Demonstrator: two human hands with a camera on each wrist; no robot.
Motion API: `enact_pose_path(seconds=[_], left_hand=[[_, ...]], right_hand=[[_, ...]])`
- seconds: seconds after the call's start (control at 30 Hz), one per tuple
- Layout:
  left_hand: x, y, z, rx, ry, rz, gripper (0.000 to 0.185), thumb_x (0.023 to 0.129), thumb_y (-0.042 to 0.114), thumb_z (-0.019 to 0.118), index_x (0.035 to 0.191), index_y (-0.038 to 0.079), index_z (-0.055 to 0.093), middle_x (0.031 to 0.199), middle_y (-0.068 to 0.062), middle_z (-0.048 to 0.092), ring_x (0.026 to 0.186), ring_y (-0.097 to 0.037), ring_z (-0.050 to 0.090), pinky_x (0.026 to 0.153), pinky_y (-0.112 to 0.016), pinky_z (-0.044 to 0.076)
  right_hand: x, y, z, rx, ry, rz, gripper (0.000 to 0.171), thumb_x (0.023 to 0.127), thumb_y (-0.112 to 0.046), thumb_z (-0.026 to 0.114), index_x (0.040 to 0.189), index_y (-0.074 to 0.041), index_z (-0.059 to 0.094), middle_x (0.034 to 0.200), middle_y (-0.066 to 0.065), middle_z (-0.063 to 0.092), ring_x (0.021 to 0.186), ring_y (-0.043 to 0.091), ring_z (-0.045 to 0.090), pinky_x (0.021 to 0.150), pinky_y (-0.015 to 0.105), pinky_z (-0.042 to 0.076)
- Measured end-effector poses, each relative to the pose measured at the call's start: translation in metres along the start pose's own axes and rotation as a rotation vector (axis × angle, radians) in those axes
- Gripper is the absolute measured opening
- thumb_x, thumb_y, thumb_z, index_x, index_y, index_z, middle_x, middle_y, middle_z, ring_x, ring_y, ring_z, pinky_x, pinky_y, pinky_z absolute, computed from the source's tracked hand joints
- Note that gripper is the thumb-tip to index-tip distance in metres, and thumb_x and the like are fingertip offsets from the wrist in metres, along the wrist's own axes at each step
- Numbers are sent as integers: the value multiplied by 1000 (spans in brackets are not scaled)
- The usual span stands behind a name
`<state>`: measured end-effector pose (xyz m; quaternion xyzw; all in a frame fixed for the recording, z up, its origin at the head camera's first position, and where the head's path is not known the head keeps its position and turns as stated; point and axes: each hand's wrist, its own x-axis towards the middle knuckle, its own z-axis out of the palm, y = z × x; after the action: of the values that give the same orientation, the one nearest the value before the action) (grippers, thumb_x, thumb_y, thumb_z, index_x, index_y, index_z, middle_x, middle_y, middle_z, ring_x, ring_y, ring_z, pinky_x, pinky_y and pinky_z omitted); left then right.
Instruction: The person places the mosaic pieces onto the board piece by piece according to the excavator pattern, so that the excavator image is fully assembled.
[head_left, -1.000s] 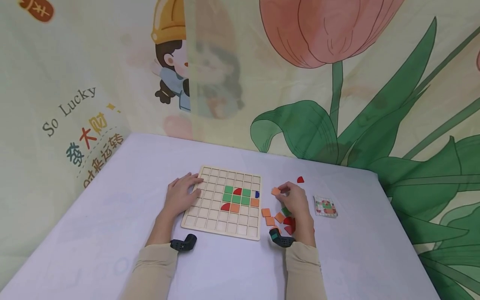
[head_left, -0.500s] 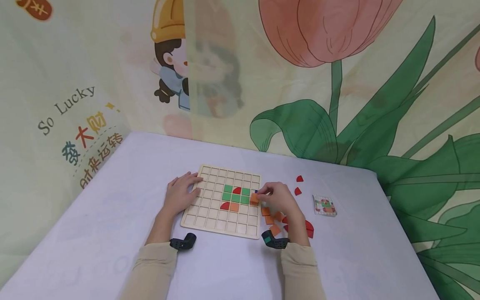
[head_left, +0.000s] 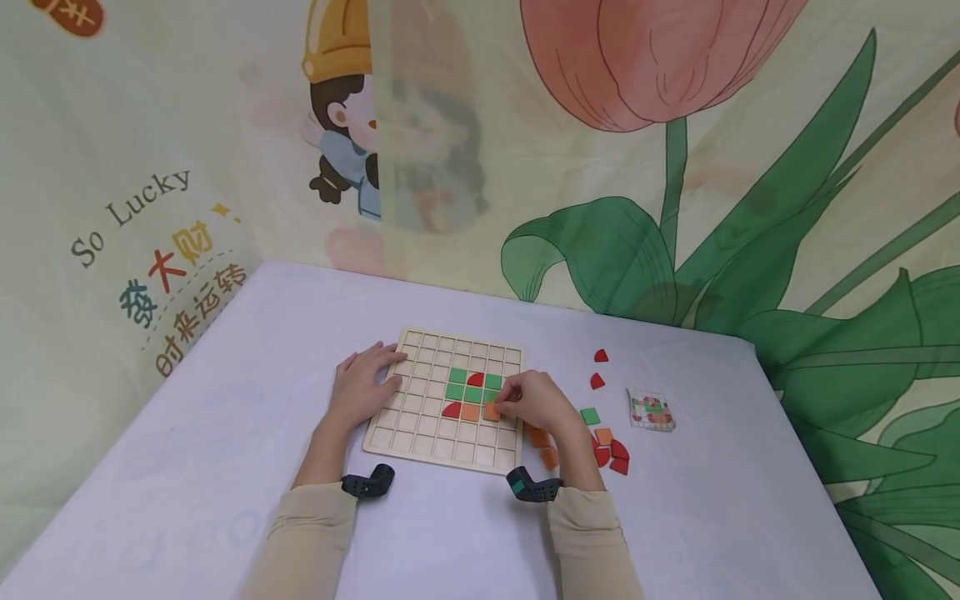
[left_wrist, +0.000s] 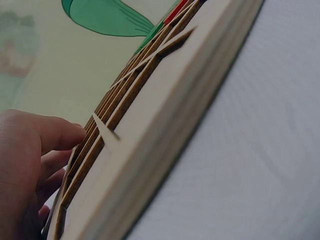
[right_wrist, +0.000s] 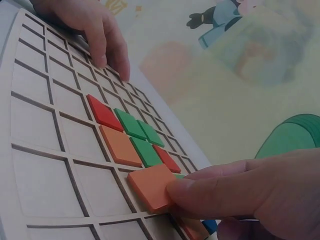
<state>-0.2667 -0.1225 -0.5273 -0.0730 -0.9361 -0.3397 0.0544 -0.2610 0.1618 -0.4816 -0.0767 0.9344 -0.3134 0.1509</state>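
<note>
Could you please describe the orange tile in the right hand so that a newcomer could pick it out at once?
On the white table, find the wooden grid board with the left hand on its left edge. Over its right side, the right hand pinches an orange tile. It alone is held; the other orange tiles lie in the grid or on the table.

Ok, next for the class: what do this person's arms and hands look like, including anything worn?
The left hand and right hand wear no gloves. The left sleeve and right sleeve are plain beige, creased near the cuffs. Beside each cuff sits a small, bent black camera; the right camera has a teal patch.
</note>
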Motion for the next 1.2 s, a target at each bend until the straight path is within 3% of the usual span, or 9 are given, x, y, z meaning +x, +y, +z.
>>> enact_pose_path(seconds=[0.57,0.9,1.2], left_hand=[[1,1,1,-4,8,6,41,87,21,58,127,13,59,145,-11,46,141,-30,31,114,-56,12],[0,-1,1,-5,8,10,41,87,22,57,127,13,59,146,-11,46,141,-30,31,114,-56,12],[0,-2,2,-2,5,8,41,87,23,57,128,13,59,146,-11,46,142,-30,30,114,-56,12]], right_hand=[[-2,-8,4,-99,22,-47,8,80,-20,76,77,-16,69,68,-2,61,66,16,53,59,25,43],[-3,-17,10,-213,79,-13,12,79,-19,76,72,-17,66,65,-4,59,63,15,52,57,28,39],[-2,-15,18,-216,113,13,14,79,-16,76,71,-18,65,65,-3,58,65,17,53,61,31,39]])
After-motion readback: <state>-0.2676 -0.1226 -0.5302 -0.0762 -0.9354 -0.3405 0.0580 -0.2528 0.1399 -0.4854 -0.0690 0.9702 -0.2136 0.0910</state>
